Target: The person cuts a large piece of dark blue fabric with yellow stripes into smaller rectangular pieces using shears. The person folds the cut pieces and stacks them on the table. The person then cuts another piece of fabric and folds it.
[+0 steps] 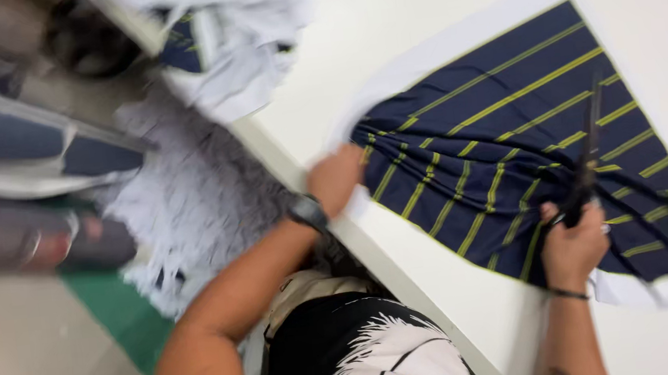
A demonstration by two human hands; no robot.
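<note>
Starting at the left, blurred stacks of folded cloth (2, 141) and a heap of pale scraps (192, 195) fill the floor side beside the white table (383, 31). At the table's near-left edge, the left hand (336, 180), a dark watch (307, 212) on its wrist, closes its fingers on the bunched corner of the navy fabric with yellow stripes (505, 143), pinching it. That fabric lies spread across the table to the right, a white layer (467, 34) showing around it. Further right, the right hand (573, 248) grips dark scissors (586, 154), fingers curled through the handles, blades pointing far across the stripes. By my judgement, cutting is under way: no finished cut line shows, and most of the cloth looks whole. Motion blur hides whether the blades stand open, and the fabric's right end runs out of frame.
</note>
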